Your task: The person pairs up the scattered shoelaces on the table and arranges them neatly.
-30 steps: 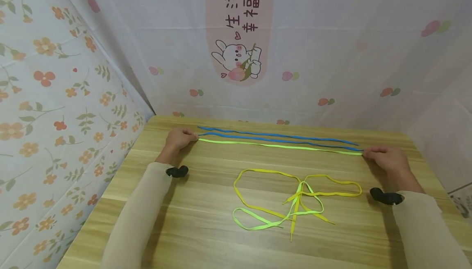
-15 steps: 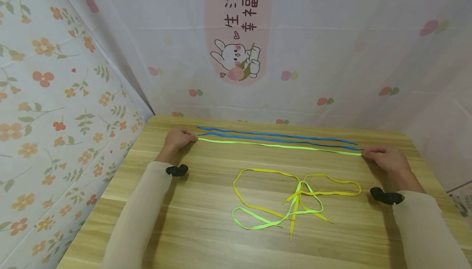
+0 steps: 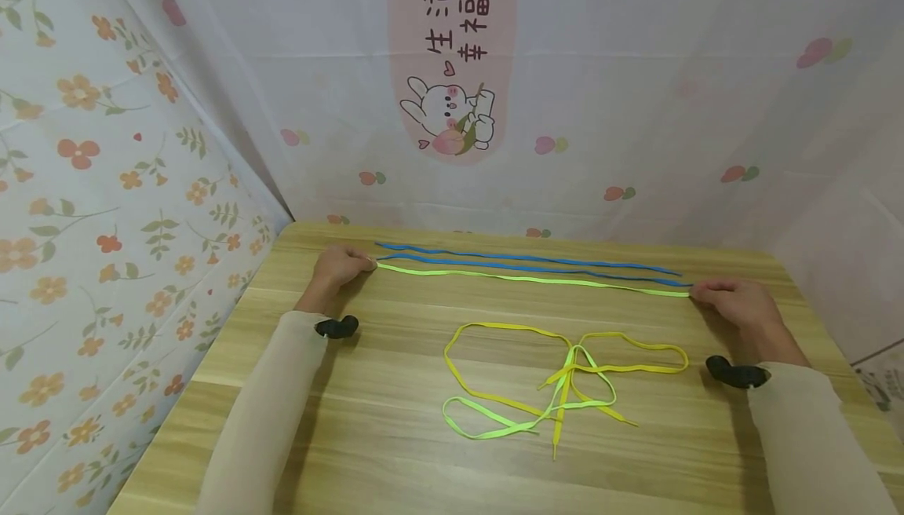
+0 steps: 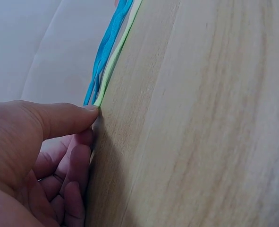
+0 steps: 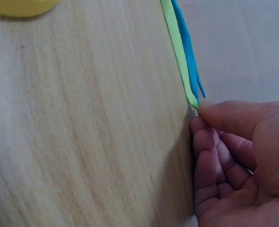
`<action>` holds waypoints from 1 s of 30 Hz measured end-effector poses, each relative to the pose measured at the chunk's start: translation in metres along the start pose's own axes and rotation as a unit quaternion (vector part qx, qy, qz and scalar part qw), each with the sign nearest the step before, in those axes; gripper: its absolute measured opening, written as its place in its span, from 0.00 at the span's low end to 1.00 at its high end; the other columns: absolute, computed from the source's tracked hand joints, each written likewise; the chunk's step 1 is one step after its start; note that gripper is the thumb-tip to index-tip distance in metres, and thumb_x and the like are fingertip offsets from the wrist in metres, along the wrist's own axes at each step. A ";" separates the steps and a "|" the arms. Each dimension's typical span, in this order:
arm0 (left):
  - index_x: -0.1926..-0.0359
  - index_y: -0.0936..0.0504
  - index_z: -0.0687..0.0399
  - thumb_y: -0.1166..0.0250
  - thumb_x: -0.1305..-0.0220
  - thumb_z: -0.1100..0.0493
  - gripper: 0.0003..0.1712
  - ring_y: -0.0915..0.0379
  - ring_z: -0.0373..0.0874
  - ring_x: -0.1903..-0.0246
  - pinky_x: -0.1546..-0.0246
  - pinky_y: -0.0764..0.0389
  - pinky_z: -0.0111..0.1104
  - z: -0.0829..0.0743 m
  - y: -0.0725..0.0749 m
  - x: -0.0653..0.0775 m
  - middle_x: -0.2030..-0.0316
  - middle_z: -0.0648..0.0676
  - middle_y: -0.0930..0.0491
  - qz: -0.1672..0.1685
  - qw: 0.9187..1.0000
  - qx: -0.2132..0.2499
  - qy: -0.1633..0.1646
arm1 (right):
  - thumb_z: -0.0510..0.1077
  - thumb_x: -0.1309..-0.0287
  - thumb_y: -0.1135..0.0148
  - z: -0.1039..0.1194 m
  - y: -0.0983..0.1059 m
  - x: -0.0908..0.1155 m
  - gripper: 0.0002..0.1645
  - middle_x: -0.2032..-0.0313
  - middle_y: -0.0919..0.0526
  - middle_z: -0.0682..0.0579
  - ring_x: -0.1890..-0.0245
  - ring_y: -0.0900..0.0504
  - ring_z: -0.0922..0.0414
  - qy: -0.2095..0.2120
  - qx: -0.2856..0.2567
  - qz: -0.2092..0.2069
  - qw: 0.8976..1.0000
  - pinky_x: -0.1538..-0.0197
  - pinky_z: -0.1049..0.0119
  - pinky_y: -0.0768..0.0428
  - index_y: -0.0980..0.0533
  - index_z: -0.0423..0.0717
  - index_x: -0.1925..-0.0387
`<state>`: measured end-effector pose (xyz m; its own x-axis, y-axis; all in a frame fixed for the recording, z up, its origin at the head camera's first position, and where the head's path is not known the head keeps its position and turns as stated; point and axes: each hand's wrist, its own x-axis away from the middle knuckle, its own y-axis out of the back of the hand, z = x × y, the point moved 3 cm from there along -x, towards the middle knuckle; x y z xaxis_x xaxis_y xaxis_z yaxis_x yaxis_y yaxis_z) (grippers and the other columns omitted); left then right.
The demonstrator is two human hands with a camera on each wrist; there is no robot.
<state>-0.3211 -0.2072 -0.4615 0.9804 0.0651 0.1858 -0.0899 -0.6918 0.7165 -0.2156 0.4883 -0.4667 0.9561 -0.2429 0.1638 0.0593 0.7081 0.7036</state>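
Observation:
A light green shoelace (image 3: pixel 526 278) stretches almost straight across the back of the wooden table. My left hand (image 3: pixel 343 265) pinches its left end between thumb and fingers, low over the tabletop. At the other end my right hand (image 3: pixel 738 303) pinches the tip; in the right wrist view the green lace (image 5: pixel 178 52) runs right up to the thumb. Just behind it lie two blue shoelaces (image 3: pixel 530 257), roughly parallel to it. Their ends come close to both hands, and in the left wrist view the blue laces (image 4: pixel 105 47) overlap each other.
Nearer the front, a looped yellow shoelace (image 3: pixel 508 326) and a second light green shoelace (image 3: pixel 494 433) lie crossed over each other. A patterned white cloth (image 3: pixel 318 91) hangs behind the table (image 3: pixel 395 452), and a flowered one (image 3: pixel 85 264) hangs on the left.
Both hands keep their pinch on the green shoelace and hardly move. The whole head view shifts slightly to the left.

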 end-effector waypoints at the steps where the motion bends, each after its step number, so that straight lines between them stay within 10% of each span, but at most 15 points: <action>1: 0.46 0.09 0.63 0.26 0.29 0.50 0.21 0.22 0.63 0.38 0.33 0.24 0.51 0.000 0.000 0.000 0.39 0.64 0.16 0.001 1.000 0.000 0.001 | 0.58 0.24 0.33 0.000 0.000 0.000 0.31 0.65 0.25 0.78 0.48 0.25 0.50 0.000 0.000 0.001 1.000 0.53 0.65 0.31 0.14 0.31 0.46; 15: 0.50 0.09 0.62 0.25 0.31 0.52 0.18 0.22 0.59 0.42 0.35 0.23 0.50 0.001 0.001 -0.003 0.43 0.62 0.14 -0.002 1.000 0.017 0.005 | 0.60 0.23 0.34 -0.005 0.002 -0.007 0.30 0.62 0.24 0.74 0.44 0.25 0.42 0.002 0.002 0.007 1.000 0.53 0.63 0.31 0.13 0.34 0.47; 22: 0.47 0.10 0.64 0.26 0.30 0.52 0.20 0.23 0.61 0.39 0.32 0.25 0.51 0.003 0.001 -0.002 0.39 0.63 0.16 0.006 1.000 0.026 0.013 | 0.62 0.27 0.30 -0.008 0.003 -0.006 0.15 0.67 0.26 0.83 0.48 0.25 0.54 -0.026 -0.027 0.007 0.999 0.52 0.67 0.32 0.09 0.58 0.58; 30: 0.43 0.11 0.66 0.26 0.28 0.53 0.22 0.25 0.59 0.38 0.36 0.24 0.47 0.005 0.004 -0.001 0.35 0.66 0.18 0.018 0.998 0.056 0.002 | 0.63 0.26 0.31 -0.009 0.003 -0.004 0.28 0.63 0.26 0.80 0.41 0.25 0.44 -0.016 -0.009 0.006 1.000 0.49 0.62 0.32 0.11 0.43 0.48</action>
<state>-0.3215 -0.2137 -0.4619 0.9763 0.0422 0.2125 -0.1038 -0.7698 0.6298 -0.2172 0.4976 -0.4712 0.9473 -0.2545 0.1946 0.0527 0.7229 0.6889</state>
